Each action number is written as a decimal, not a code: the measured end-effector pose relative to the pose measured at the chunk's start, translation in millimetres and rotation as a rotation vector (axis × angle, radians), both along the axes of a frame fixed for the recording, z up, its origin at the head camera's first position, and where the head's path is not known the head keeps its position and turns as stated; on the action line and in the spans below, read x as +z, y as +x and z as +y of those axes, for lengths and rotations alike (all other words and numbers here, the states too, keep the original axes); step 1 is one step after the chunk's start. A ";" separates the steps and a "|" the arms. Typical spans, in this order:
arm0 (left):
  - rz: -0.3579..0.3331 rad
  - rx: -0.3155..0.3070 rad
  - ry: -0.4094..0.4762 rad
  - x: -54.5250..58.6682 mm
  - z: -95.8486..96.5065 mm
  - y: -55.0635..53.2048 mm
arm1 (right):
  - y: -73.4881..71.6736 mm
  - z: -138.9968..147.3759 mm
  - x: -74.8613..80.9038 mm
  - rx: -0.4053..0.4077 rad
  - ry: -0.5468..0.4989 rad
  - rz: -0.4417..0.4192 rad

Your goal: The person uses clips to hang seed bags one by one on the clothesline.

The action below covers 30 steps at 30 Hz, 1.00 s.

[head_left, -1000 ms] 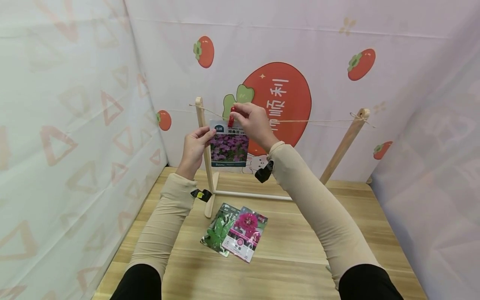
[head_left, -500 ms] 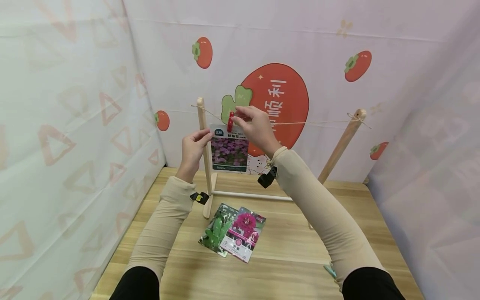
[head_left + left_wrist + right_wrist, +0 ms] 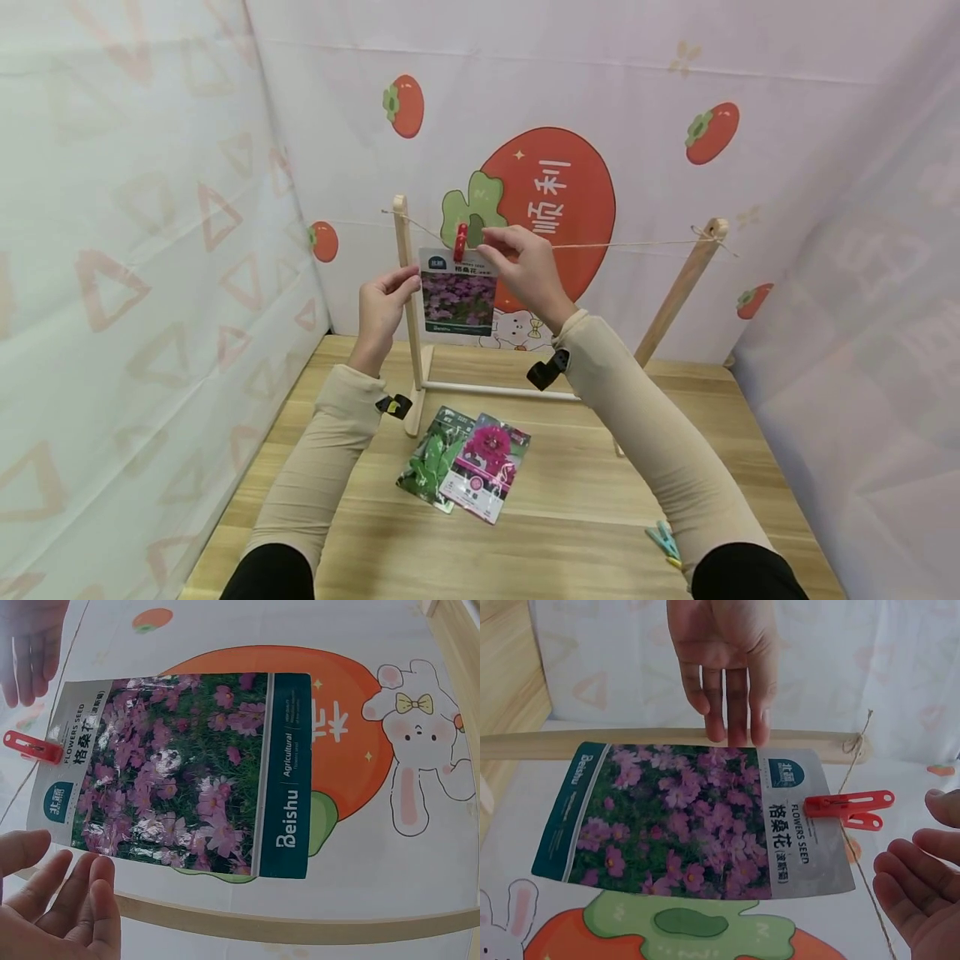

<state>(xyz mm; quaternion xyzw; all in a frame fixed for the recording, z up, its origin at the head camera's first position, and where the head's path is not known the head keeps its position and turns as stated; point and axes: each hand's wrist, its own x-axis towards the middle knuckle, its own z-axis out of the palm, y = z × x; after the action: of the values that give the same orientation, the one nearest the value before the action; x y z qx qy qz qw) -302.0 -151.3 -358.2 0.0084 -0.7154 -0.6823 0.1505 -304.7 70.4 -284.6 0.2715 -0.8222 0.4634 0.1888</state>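
A seed packet (image 3: 459,298) with purple flowers hangs from the string (image 3: 615,244), held at its top edge by a red clothespin (image 3: 849,808). My left hand (image 3: 381,312) is at the packet's upper left edge; in the left wrist view its fingers (image 3: 64,900) are spread, with nothing gripped between them. On the other side my right hand (image 3: 531,271) is just right of the clothespin, near the packet's top right corner. The right wrist view shows its fingers (image 3: 904,889) loosely bent and apart from the clothespin.
Two more seed packets lie overlapping on the table: a green one (image 3: 432,462) under a pink-flowered one (image 3: 491,467). Wooden posts (image 3: 682,287) carry the string, joined low down by a white rod (image 3: 502,390). Blue and yellow clothespins (image 3: 663,540) lie beside the right forearm.
My right hand has let go of the red clothespin and moved right. My left hand has eased slightly left, off the packet. The packet now hangs by the clothespin.
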 end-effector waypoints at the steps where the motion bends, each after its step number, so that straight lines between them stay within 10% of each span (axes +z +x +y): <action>1: 0.001 -0.003 -0.008 -0.4 0.0 1.1 | 0.9 2.1 -1.2 -0.004 0.003 0.008; 20: -0.029 -0.054 -0.181 -29.8 2.2 25.2 | 30.6 56.2 -51.9 -0.061 0.023 0.108; 30: -0.066 -0.198 -0.327 -49.0 4.4 34.3 | 39.5 72.6 -79.6 -0.061 0.139 0.058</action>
<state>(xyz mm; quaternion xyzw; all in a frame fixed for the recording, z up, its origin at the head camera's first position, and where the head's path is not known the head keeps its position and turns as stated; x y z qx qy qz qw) -267.7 -146.9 -407.2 -0.0641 -0.8186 -0.5678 0.0583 -265.2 143.0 -364.2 0.2723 -0.8544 0.3909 0.2072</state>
